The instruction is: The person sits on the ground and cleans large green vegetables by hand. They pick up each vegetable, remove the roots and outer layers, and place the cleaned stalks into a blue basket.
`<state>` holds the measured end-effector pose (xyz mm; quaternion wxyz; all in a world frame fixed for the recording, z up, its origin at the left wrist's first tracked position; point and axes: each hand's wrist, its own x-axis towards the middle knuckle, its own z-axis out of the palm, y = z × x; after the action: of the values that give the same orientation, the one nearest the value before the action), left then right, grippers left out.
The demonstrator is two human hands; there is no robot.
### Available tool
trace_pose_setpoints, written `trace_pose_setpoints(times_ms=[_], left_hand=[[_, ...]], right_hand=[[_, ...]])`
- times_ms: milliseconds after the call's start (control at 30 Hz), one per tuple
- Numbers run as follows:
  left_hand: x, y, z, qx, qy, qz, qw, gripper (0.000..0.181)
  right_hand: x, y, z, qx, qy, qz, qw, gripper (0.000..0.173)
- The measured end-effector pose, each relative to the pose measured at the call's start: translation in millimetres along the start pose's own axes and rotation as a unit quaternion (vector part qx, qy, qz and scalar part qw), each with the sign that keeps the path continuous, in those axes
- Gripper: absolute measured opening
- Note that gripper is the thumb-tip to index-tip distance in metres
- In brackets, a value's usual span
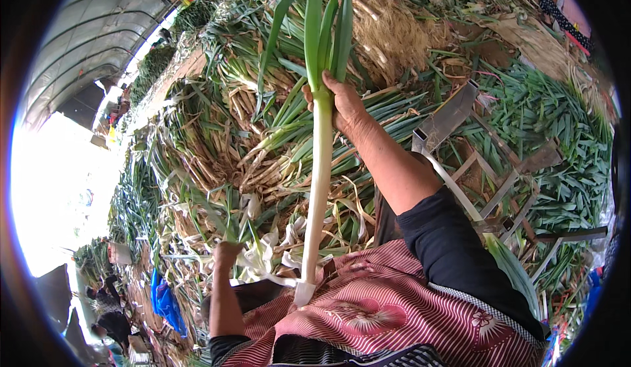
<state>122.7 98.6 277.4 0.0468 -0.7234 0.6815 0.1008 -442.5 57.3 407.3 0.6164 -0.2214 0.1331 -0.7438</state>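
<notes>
My right hand [341, 98] grips a thick, long green onion [320, 170] just where its green leaves meet the white stalk. The onion stands nearly upright in the picture, its leaves at the top and its lower end over my lap. A loose whitish sheath [304, 293] hangs at that lower end, against my red striped apron [369, 303]. To the left of the stalk is my left hand [227, 253], blurred and apart from it; whether its fingers hold anything is hard to see. Peeled pale onion skins [266, 248] lie between that hand and the stalk.
Piles of unpeeled green onions [197, 135] lie ahead and to the left. At the right, a metal frame [448, 115] stands beside a heap of cut green leaves [557, 184]. A blue plastic bag [166, 300] lies at lower left, near other people [111, 313].
</notes>
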Motion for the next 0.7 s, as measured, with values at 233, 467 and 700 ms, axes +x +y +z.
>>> trace_pose_setpoints(times_ms=[233,467,700], left_hand=[[-77.2,320.7,-56.9,-0.559,-0.152,0.222,0.785,0.060],[-76.8,359.4,-38.6,-0.339,0.118,0.208,0.910,0.024],[-80.2,351.1,-40.7,-0.303,0.138,0.205,0.920,0.035]], right_hand=[[12.6,21.4,9.3,0.033,-0.011,-0.033,0.999,0.038],[12.9,34.8,8.0,-0.171,0.140,-0.196,0.955,0.056],[8.8,37.2,11.9,-0.169,0.163,-0.154,0.960,0.044]])
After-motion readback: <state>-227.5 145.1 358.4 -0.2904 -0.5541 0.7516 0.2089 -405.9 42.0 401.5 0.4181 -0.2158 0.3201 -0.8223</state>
